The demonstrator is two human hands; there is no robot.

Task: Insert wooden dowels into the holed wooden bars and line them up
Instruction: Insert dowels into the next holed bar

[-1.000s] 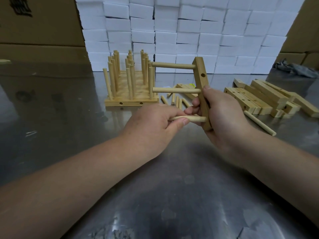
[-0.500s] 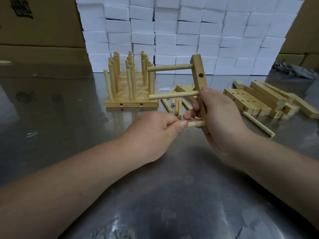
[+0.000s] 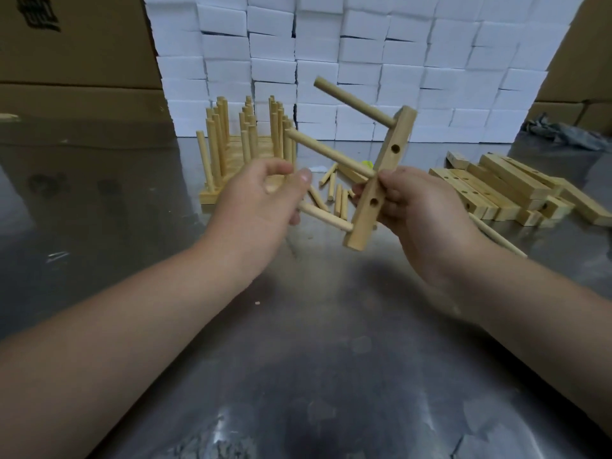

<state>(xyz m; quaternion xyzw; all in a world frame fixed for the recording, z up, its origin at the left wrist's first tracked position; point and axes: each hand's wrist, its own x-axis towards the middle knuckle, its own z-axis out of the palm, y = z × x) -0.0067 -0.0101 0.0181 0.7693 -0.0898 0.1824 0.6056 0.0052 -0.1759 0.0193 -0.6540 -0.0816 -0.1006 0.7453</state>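
My right hand [image 3: 420, 207] grips a holed wooden bar [image 3: 388, 160] and holds it tilted above the metal table [image 3: 314, 342]. Three dowels stick out of the bar toward the left: a top dowel [image 3: 356, 102], a middle dowel [image 3: 331, 154] and a bottom dowel [image 3: 326, 217]. My left hand [image 3: 258, 200] hovers at the free end of the bottom dowel with thumb and fingers apart; that dowel's tip is hidden behind the fingers. Two empty holes show on the bar's side face.
A row of finished bars with upright dowels [image 3: 246, 150] stands behind my left hand. Loose dowels [image 3: 337, 197] lie mid-table, and one lone dowel [image 3: 496, 238] lies at right. A pile of empty bars [image 3: 496, 190] lies right. White boxes [image 3: 364, 61], cardboard boxes [image 3: 76, 61] and grey cloth [image 3: 563, 134] stand behind.
My left hand has let go of the bottom dowel, which now sits in the bar, and its fingers have spread. My right hand has tilted the bar so the dowels point up-left.
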